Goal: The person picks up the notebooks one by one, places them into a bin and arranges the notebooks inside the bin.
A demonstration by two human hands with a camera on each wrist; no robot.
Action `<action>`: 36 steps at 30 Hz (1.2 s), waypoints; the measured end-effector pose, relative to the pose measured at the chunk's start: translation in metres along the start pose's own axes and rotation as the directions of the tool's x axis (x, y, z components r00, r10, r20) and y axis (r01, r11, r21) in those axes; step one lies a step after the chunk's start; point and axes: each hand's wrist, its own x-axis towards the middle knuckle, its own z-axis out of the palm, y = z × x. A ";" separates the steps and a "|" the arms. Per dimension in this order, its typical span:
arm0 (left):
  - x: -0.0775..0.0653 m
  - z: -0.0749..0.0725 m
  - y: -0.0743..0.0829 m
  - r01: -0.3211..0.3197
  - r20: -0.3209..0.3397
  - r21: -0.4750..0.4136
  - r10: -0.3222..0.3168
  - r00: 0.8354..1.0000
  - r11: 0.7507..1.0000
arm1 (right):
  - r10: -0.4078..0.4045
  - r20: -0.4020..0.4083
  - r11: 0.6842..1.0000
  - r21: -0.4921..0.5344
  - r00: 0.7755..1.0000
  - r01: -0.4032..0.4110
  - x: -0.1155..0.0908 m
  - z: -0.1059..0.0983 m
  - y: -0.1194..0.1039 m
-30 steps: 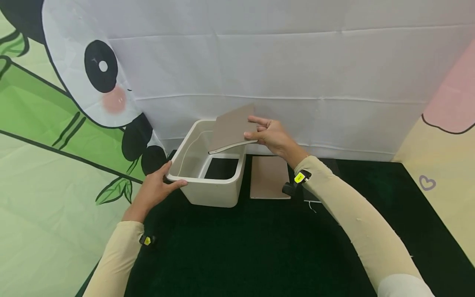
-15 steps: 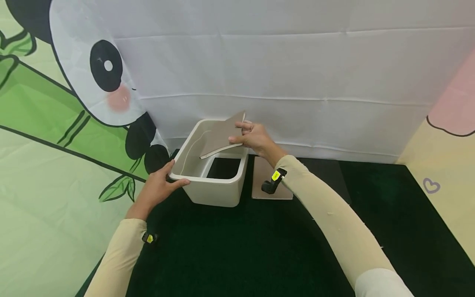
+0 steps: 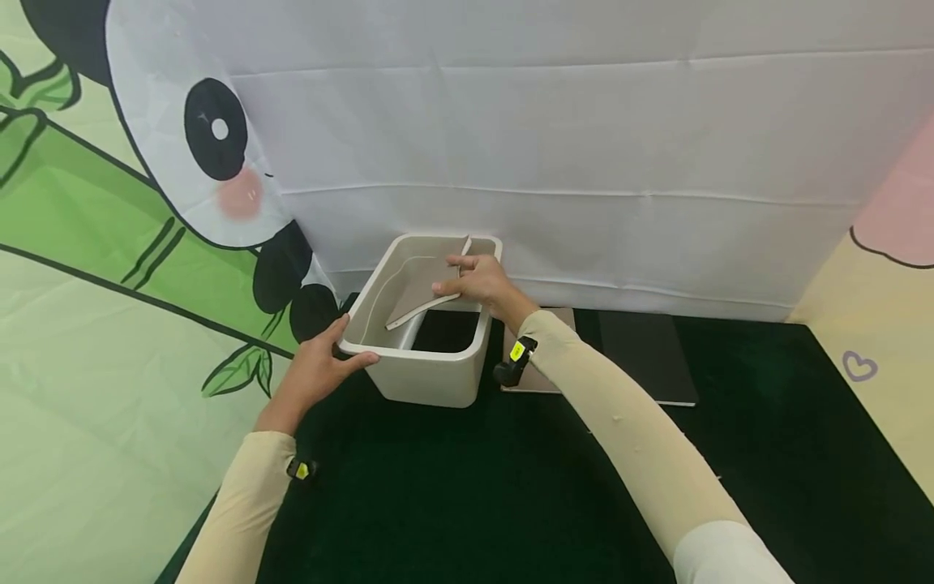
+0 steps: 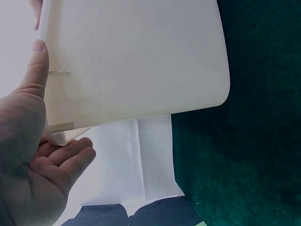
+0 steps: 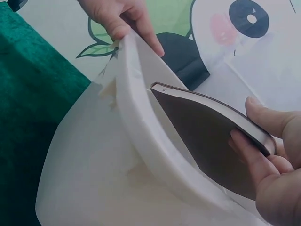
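A white plastic bin (image 3: 430, 377) stands on the dark green cloth. My left hand (image 3: 315, 369) holds its near left corner, thumb along the front rim and fingers round the left side; in the left wrist view the fingers (image 4: 70, 157) are bent beside the corner. My right hand (image 3: 481, 284) pinches a beige-covered notebook (image 3: 426, 288) by its right edge, thumb on one cover and fingers on the other. The notebook tilts inside the bin's mouth, its lower left corner pointing down. In the right wrist view the notebook (image 5: 207, 127) shows its page edge and a shaded cover.
A dark flat item (image 3: 445, 331) lies on the bin's floor. To the bin's right another beige notebook (image 3: 529, 380) lies partly under my right forearm, beside a black notebook (image 3: 649, 357). A white cloth backdrop (image 3: 554, 146) rises close behind the bin.
My right hand has moved left and down, bringing the notebook from above the rim into the bin's mouth. The left hand keeps its place on the corner.
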 end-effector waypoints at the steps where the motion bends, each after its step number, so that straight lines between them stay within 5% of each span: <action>1: 0.000 0.001 0.001 0.001 0.001 0.000 -0.001 1.000 1.000 | 0.003 0.004 1.000 -0.006 1.000 -0.003 0.000 0.001 0.001; 9: -0.003 0.002 0.004 0.007 0.001 -0.007 -0.007 1.000 1.000 | 0.015 0.002 0.999 -0.051 1.000 -0.015 0.003 0.007 0.005; 27: 0.000 0.007 0.005 -0.015 -0.005 -0.003 0.015 1.000 1.000 | 0.129 0.095 0.987 0.082 0.987 -0.137 0.000 0.017 0.012; 32: 0.000 0.006 0.006 -0.022 -0.014 -0.010 0.022 1.000 1.000 | 0.149 0.137 0.989 -0.026 0.979 -0.147 -0.005 0.011 0.006; 36: 0.000 0.004 0.005 -0.004 -0.004 -0.013 0.004 1.000 1.000 | 0.084 0.147 0.989 -0.136 0.986 -0.063 -0.013 0.002 -0.002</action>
